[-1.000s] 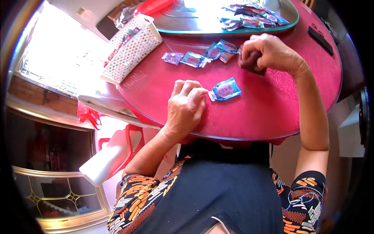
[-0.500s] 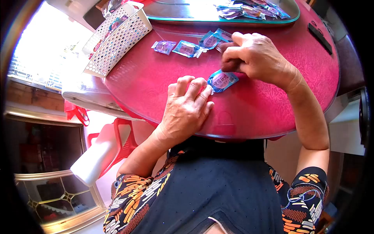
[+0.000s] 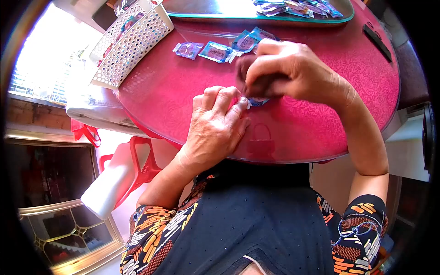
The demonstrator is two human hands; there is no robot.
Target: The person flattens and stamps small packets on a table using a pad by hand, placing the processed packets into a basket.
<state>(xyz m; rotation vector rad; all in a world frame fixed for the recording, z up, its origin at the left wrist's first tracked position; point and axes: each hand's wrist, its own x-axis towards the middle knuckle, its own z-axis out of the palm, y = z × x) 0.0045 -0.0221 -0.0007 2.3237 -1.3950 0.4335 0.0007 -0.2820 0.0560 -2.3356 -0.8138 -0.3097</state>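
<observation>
A small blue and purple packet point(image 3: 257, 101) lies on the red table point(image 3: 302, 133), mostly hidden under my right hand. At its white end rest the fingertips of my left hand point(image 3: 216, 120), closed in a pinch. My right hand point(image 3: 293, 68) is just above the packet, its fingers curled; the shaded fingers are blurred and I cannot make out what they hold. Beyond my hands lie a purple packet point(image 3: 188, 50), a blue packet point(image 3: 215, 52) and other overlapping packets point(image 3: 245, 41).
A glass-edged tray point(image 3: 215, 17) at the table's far side bears a pile of packets point(image 3: 300, 8). A white perforated basket point(image 3: 142, 43) stands at the left. A black remote-like object point(image 3: 377, 43) lies at the right edge. A red chair point(image 3: 143, 160) stands lower left.
My right hand has moved left and nearer, from beside the far packets to over the near packet. My left hand has stayed at the packet's white end. The view has shifted slightly.
</observation>
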